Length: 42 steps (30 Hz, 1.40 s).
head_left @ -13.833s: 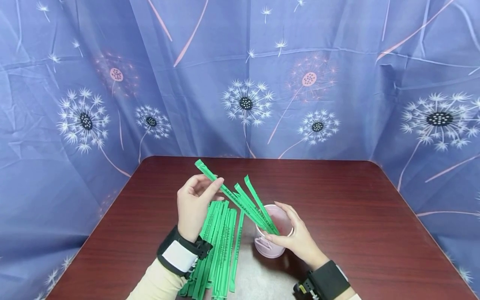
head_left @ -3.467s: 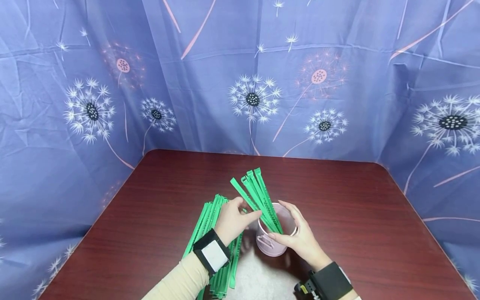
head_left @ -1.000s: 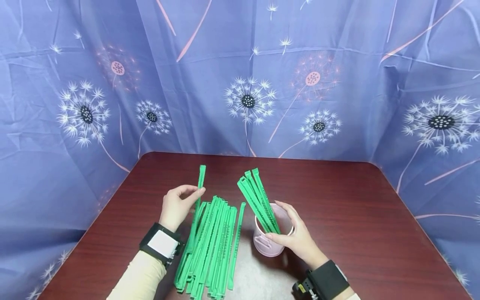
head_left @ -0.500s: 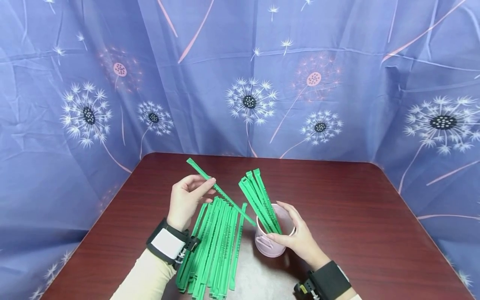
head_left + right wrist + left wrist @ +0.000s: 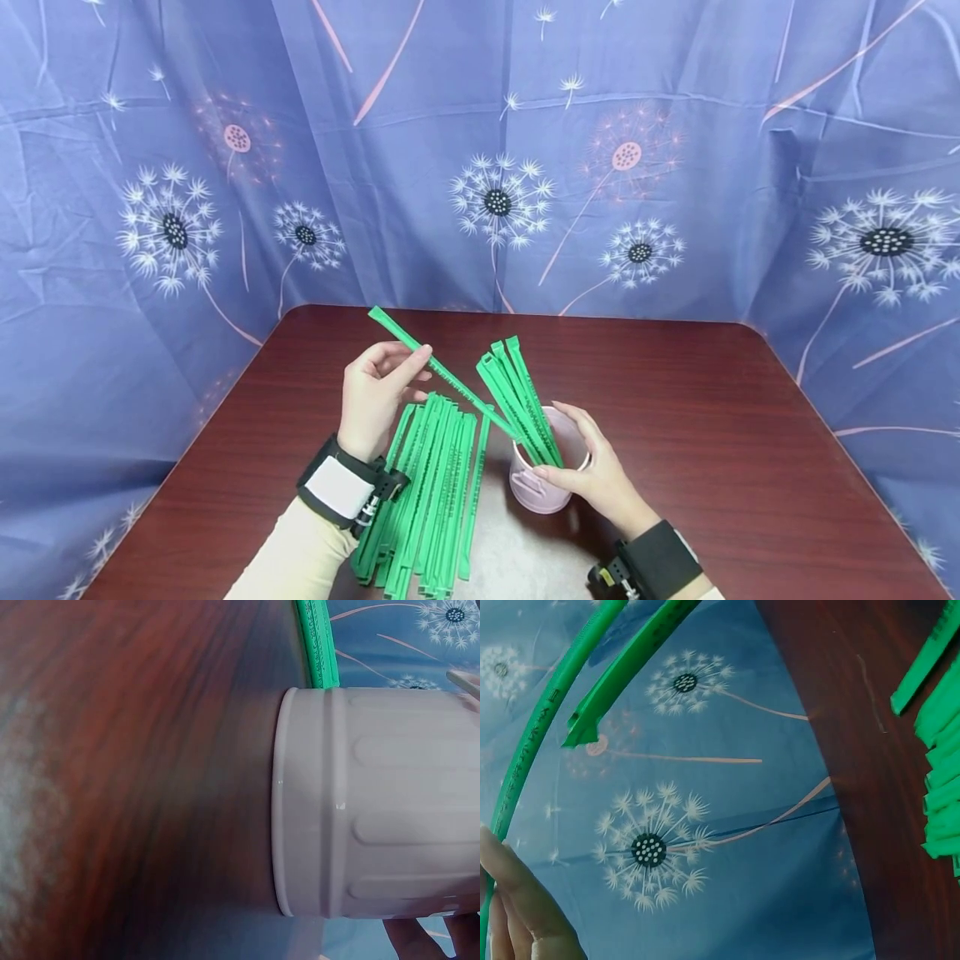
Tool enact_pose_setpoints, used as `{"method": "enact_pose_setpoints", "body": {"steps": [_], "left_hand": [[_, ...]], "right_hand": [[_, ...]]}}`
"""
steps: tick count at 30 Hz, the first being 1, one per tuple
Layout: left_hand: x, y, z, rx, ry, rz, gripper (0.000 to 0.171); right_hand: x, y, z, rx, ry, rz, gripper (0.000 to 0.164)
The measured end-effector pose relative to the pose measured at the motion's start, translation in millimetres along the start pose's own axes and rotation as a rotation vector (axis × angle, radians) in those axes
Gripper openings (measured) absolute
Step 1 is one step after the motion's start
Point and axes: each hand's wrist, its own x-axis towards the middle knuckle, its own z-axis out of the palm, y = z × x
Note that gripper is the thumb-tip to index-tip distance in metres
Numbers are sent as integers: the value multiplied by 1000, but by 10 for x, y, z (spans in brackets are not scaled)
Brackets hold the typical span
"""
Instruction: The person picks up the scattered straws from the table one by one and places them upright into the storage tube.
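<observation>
apparently the step in hand is adding a green stick [image 5: 459, 385] to the pink cup [image 5: 537, 495]: in the head view, the left grip [image 5: 373, 400] pinches it above its middle, lower end at the rim beside the bunch [image 5: 517, 400], while the right grip [image 5: 600, 475], spread wide, holds the cup on the counter [image 5: 712, 400]. the left wrist view shows that pinch only partly; the next move likely calls for tipping that end inside and releasing. in the right wrist view, fingers [image 5: 411, 939] show beside the cup.

Green sticks [image 5: 429, 500] 10+, overlapped, exact count unclear; 1 cup [image 5: 538, 493]; 1 table [image 5: 720, 433]; 2 wristbands [image 5: 341, 486]
</observation>
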Motion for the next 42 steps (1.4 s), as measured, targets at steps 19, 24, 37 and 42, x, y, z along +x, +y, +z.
{"method": "enact_pose_setpoints", "body": {"steps": [19,24,37,42], "left_hand": [[-230,-464,349,524,-219,15,16],[-262,-503,415,561,-253,12,19],[-281,-558,458,585,-310,-4,20],[-225,-593,359,641,-339,23,22]], "right_hand": [[4,10,13,14,-2,3,84],[6,12,4,22,-5,5,83],[1,2,1,16,-5,12,82],[3,6,5,26,-8,7,82]]}}
